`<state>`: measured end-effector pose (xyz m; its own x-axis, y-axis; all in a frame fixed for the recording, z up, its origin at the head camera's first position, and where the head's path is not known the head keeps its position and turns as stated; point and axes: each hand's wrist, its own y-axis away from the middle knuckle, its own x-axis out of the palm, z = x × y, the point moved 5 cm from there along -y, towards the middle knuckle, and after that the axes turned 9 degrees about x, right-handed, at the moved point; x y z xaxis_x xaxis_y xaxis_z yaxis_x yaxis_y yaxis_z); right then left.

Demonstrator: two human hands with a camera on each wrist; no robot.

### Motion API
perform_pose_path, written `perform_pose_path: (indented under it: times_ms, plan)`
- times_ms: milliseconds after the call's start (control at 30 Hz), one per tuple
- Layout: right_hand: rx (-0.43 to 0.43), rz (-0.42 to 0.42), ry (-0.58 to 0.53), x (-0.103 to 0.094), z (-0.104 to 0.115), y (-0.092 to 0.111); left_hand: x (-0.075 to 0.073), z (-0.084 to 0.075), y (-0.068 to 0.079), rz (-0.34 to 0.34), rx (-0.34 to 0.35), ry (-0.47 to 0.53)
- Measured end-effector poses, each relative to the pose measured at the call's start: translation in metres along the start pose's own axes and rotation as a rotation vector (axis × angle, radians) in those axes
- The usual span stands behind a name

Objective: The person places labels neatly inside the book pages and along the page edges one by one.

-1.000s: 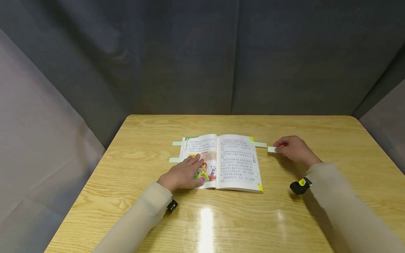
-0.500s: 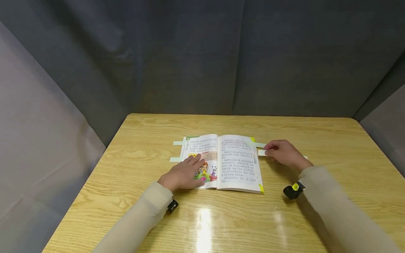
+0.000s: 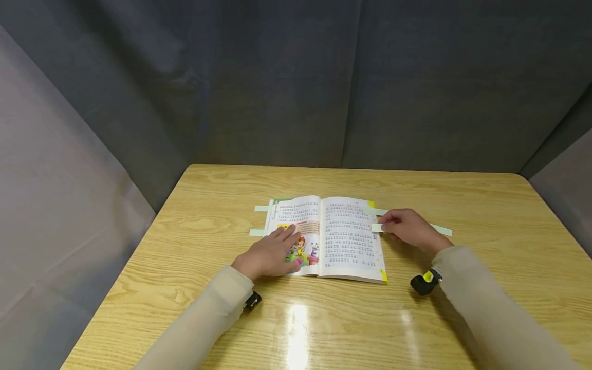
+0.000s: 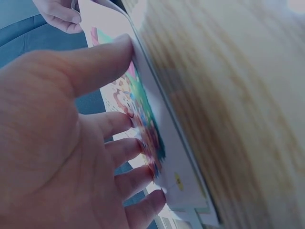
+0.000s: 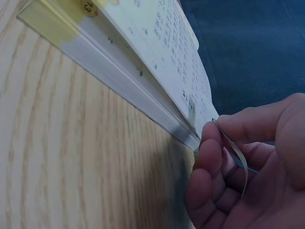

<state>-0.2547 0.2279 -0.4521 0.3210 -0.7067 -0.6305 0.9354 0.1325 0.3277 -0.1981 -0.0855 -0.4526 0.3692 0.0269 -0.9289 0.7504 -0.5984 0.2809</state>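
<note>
An open book [image 3: 351, 246] with printed text lies on the table, a colourful cartoon on its left page. My left hand [image 3: 267, 252] rests flat on that page, fingers spread; in the left wrist view its fingertips [image 4: 155, 200] touch the paper. At the book's right edge, my right hand [image 3: 409, 228] pinches a pale green paper strip [image 3: 376, 227] between thumb and fingers. One end of the strip overlaps the right page's edge; the other end shows beyond the hand. In the right wrist view the strip [image 5: 243, 164] bends inside the palm.
Similar pale strips stick out from the book: an upper left strip [image 3: 261, 208], a lower left strip [image 3: 257, 233] and an upper right strip [image 3: 381, 211], partly behind the right hand. The wooden table [image 3: 222, 318] ends at a dark curtain [image 3: 277, 92].
My right hand has moved left with the paper strip, bringing its end from beside the book to over the right page's edge. The left hand has stayed on the page.
</note>
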Motion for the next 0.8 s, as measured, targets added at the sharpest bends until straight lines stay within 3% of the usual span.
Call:
perform_pose_path:
  times_ms: [800]
  plan:
    - [-0.011, 0.01, 0.03, 0.013, 0.003, -0.004, -0.002, -0.002, 0.001, -0.006, -0.002, 0.001]
